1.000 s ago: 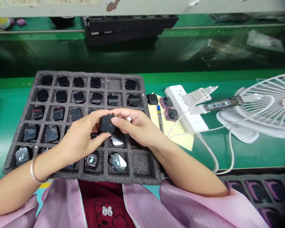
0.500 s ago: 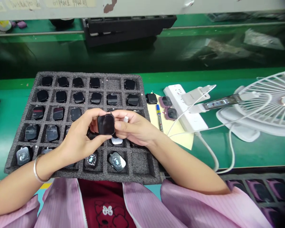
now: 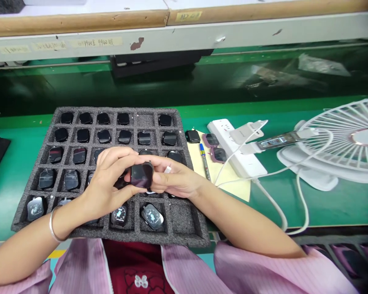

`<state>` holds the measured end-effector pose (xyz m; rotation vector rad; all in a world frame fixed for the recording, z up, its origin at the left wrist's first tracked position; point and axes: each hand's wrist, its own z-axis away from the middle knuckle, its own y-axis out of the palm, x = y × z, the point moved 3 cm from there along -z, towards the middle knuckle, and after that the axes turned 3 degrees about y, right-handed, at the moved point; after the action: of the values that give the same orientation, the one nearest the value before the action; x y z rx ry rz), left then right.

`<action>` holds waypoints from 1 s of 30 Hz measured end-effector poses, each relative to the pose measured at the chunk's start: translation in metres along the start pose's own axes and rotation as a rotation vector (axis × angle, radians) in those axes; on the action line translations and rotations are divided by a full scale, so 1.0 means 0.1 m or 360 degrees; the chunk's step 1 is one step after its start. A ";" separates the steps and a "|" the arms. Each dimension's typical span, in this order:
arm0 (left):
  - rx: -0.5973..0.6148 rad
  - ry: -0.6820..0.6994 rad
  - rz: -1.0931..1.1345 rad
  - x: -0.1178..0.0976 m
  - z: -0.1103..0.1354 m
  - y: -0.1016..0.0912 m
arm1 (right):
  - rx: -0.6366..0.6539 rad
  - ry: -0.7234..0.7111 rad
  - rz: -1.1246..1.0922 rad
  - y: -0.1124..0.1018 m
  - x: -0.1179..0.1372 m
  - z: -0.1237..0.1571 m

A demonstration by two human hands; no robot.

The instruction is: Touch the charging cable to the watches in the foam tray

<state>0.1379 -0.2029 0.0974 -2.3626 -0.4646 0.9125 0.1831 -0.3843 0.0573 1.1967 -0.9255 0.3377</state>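
Observation:
A black square smartwatch body (image 3: 141, 175) with a dark screen is held over the foam tray (image 3: 186, 220). My left hand (image 3: 110, 175) grips its left side between thumb and fingers. My right hand (image 3: 174, 177) pinches its right edge, and a small white plug end (image 3: 168, 169) shows among those fingers. Beneath both hands, the grey tray's compartments hold several similar watches. Two near the front, a watch with a lit dial (image 3: 119, 214) and a tilted watch (image 3: 152, 216), show glowing faces. My hands hide some of the middle compartments.
Right of the tray lie a yellow paper (image 3: 241, 190), a marker (image 3: 205, 161), a black watch (image 3: 193, 136) and two purple-framed pieces (image 3: 218, 154). A white power strip (image 3: 248, 163) with cables and a white fan (image 3: 355, 139) stand farther right. A shelf edge (image 3: 184, 34) crosses above.
The camera view has tilted up, so the shelf shows more and the tray sits lower. Both hands still hold the watch, whose screen has turned slightly.

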 end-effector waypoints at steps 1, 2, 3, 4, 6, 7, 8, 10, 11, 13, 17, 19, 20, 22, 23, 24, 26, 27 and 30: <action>-0.0007 -0.0005 -0.0025 0.00 0.00 0.00 | -0.0001 -0.0004 0.0005 0.00 0.00 0.00; -0.0011 -0.0011 -0.0044 -0.01 0.01 0.00 | -0.0005 -0.0001 0.0011 0.00 0.00 0.00; -0.0013 -0.0011 -0.0056 -0.01 0.01 0.01 | -0.0006 0.0005 0.0018 0.00 0.00 -0.01; -0.0013 -0.0011 -0.0061 -0.01 0.01 0.01 | -0.0007 0.0014 0.0028 0.00 -0.01 -0.01; -0.0013 -0.0005 -0.0057 -0.03 0.01 0.01 | -0.0008 0.0024 0.0055 0.00 -0.01 -0.01; -0.0016 -0.0003 -0.0053 -0.04 0.00 0.01 | -0.0007 0.0021 0.0070 0.00 -0.01 0.00; -0.0021 0.0000 -0.0050 -0.05 0.00 0.01 | -0.0004 0.0019 0.0082 0.00 -0.01 0.00; -0.0035 0.0010 -0.0050 -0.07 -0.01 0.00 | 0.0003 0.0019 0.0104 0.01 -0.01 0.01; -0.0046 0.0020 -0.0048 -0.09 -0.01 0.00 | 0.0008 0.0021 0.0115 0.02 -0.01 0.01; -0.0057 0.0038 -0.0024 -0.10 -0.01 0.01 | 0.0004 0.0038 0.0143 0.02 0.00 0.02; -0.0039 0.0008 0.0152 -0.08 0.02 0.05 | -0.0026 0.0050 0.0205 0.00 -0.01 0.04; -0.0035 0.0007 0.0285 -0.06 0.03 0.08 | -0.0030 0.0039 0.0220 -0.01 -0.02 0.05; -0.0034 0.0014 0.0340 -0.06 0.04 0.09 | -0.0030 0.0037 0.0224 -0.01 -0.03 0.05; -0.0034 0.0025 0.0402 -0.04 0.04 0.10 | -0.0013 0.0030 0.0230 -0.01 -0.03 0.06; -0.0036 0.0030 0.0411 -0.04 0.04 0.11 | -0.0004 0.0030 0.0237 -0.01 -0.02 0.06; -0.0039 0.0029 0.0412 -0.04 0.04 0.11 | -0.0002 0.0031 0.0247 0.00 -0.02 0.06; -0.0051 0.0018 0.0395 -0.04 0.03 0.11 | -0.0031 0.0044 0.0275 0.00 -0.01 0.06; -0.0061 0.0013 0.0383 -0.04 0.03 0.11 | -0.0051 0.0047 0.0284 -0.01 0.00 0.06; -0.0094 -0.0019 0.0357 -0.04 0.04 0.10 | -0.0092 0.0023 0.0280 0.01 0.02 0.05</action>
<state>0.1337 -0.2115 0.0911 -2.5008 -0.2363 1.0252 0.1814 -0.3891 0.0594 1.0613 -1.0242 0.4570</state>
